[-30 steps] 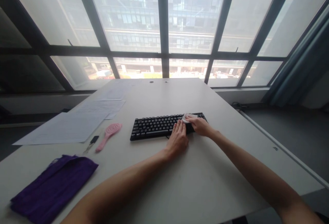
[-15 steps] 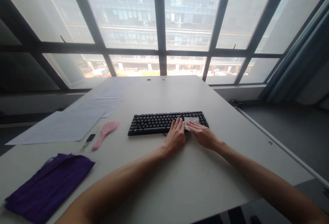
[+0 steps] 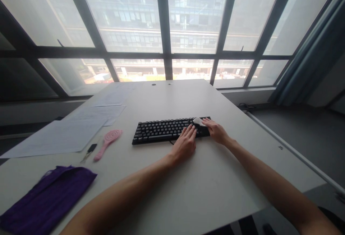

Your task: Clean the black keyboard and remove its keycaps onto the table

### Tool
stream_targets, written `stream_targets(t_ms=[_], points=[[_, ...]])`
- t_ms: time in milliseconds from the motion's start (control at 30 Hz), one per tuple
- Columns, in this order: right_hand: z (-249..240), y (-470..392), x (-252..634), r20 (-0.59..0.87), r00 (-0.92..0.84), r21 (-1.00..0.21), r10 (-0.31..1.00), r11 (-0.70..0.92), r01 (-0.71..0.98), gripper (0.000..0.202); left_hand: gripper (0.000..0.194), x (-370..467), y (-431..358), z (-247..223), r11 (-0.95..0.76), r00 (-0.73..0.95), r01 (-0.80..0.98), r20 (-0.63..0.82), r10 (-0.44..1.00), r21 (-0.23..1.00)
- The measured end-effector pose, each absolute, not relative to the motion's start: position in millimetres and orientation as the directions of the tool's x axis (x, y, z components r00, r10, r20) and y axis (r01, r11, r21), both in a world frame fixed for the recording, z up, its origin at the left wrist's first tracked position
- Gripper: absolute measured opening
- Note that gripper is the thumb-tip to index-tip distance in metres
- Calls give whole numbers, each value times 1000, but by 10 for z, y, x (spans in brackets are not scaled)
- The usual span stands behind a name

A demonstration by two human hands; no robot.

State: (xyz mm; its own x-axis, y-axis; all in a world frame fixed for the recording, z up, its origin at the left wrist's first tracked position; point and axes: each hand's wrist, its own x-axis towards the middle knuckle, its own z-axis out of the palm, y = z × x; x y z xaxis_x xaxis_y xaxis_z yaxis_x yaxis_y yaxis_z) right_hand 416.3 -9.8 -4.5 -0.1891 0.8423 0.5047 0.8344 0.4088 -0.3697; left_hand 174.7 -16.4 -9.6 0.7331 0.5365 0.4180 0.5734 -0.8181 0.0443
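A black keyboard (image 3: 159,129) lies on the white table in front of me. My left hand (image 3: 185,143) rests on its front edge right of the middle, fingers stretched out and flat, with nothing seen in them. At the right end of the keys, my right hand (image 3: 217,131) has its fingers on a crumpled white tissue (image 3: 198,121), pressing it against the keyboard. Part of the tissue is covered by those fingers.
Left of the keyboard lie a pink hairbrush (image 3: 108,143) and a small black-ended tool (image 3: 90,150). A folded purple cloth (image 3: 48,199) is at the near left, with paper sheets (image 3: 61,136) behind. The table's right edge (image 3: 269,145) slopes toward me.
My right hand has moved the tissue toward the far right of the keys, away from my left hand. The tissue is more bunched. My left hand stays on the front edge.
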Motion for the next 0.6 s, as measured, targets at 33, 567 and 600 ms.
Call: stream_targets(t_ms=[33,567,600], points=[[-48,-121,4152,479,-203,-358,854,401,843,45,59,1747,-164,-96,-824,739,565,414,531,48],[232,-280,4259,735,64,-385,675,338,859,50,58,1737,-167,-97,-817,736,574,401,546,60],[171,-265,4232,695,-14,-362,719,367,857,50,58,1736,-169,-95,-816,736,575,400,546,58]])
